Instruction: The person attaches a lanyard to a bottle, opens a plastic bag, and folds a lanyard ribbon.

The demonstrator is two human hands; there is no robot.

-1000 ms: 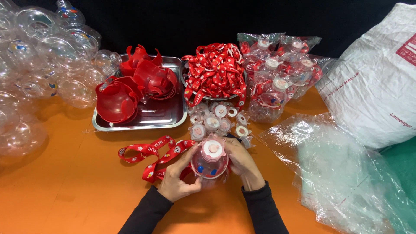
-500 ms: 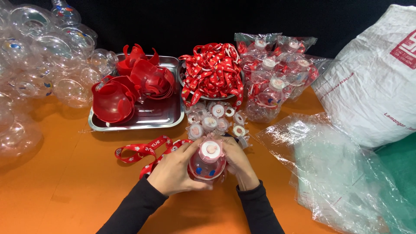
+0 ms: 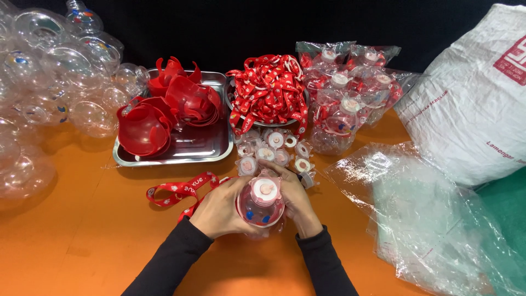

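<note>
Both hands wrapped around one clear round bottle (image 3: 261, 207) with a white-and-pink cap, held just above the orange table (image 3: 82, 246). Left hand (image 3: 222, 211) cups its left side, fingers curled under. Right hand (image 3: 296, 200) grips the right side, fingers reaching over toward the cap. I see a red printed lanyard (image 3: 178, 192) lying on the table, running under the left hand. Loose caps (image 3: 268, 151) clustered just beyond the bottle. Steel tray (image 3: 200, 145) of red plastic handles (image 3: 164, 107) further back left, pile of lanyards (image 3: 268, 90) beside it, bagged finished bottles (image 3: 348, 93) to the right. Empty clear bottles (image 3: 49, 82) heaped far left.
</note>
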